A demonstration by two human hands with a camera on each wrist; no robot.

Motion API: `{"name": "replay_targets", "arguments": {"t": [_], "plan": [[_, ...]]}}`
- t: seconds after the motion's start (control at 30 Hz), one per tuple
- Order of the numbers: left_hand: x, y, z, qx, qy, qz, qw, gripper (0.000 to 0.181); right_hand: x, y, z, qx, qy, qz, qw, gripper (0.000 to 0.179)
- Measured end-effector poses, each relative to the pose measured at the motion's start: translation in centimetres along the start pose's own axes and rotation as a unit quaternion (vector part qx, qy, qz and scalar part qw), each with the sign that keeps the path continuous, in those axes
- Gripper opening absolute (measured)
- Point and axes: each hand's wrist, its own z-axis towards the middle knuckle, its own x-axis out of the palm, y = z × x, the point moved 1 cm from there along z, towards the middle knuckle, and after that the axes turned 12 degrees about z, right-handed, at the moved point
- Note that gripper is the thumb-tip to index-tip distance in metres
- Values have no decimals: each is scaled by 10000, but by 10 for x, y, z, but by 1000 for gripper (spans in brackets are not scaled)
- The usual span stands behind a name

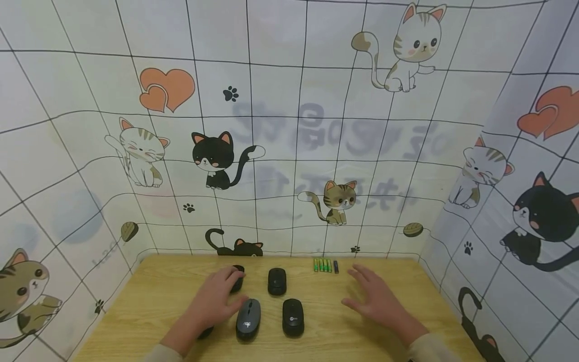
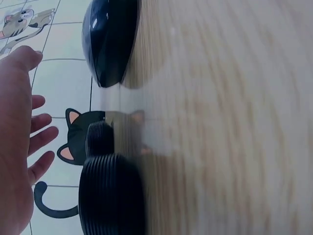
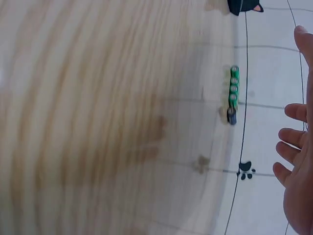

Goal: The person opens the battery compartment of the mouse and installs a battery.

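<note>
Hovering above table point(image 1: 330, 327): left hand point(image 1: 217, 297), fingers loose, near grey mouse point(image 1: 249, 319); right hand point(image 1: 377, 301), fingers relaxed, near battery row point(image 1: 325, 266). Neither hand grasping. Batteries appear arranged at far edge; black mice point(image 1: 277, 281) lying apart, ungripped; remaining handling cannot be judged

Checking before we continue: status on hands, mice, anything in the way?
Left hand empty, near gray mouse. Right hand empty, near battery row. Left hand partly hides a black mouse in head view.
</note>
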Motion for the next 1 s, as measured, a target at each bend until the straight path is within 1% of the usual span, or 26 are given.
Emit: {"name": "replay_targets", "arguments": {"t": [0.17, 0.27, 0.4, 0.53, 0.63, 0.87, 1.0], "plan": [[2, -9, 2, 211, -124, -378, 9990, 43, 9, 10, 2, 219, 136, 747, 9969, 74], [5, -14, 4, 264, -101, -625, 9976, 36, 14, 17, 3, 313, 206, 1146, 9927, 69], [8, -22, 6, 212, 112, -934, 9953, 27, 20, 23, 3, 184, 251, 1431, 9892, 61], [11, -31, 8, 33, 409, -1184, 9921, 25, 25, 28, 4, 33, 366, 1601, 9864, 56], [14, -38, 9, -20, 581, -1451, 9877, 27, 29, 31, 5, -76, 497, 1845, 9815, 56], [18, -56, 15, 268, 814, -2106, 9738, 31, 40, 41, 7, -701, 624, 2294, 9688, 56], [23, -63, 19, 318, 1099, -2321, 9659, 35, 45, 47, 8, -768, 685, 2444, 9642, 53]]}}
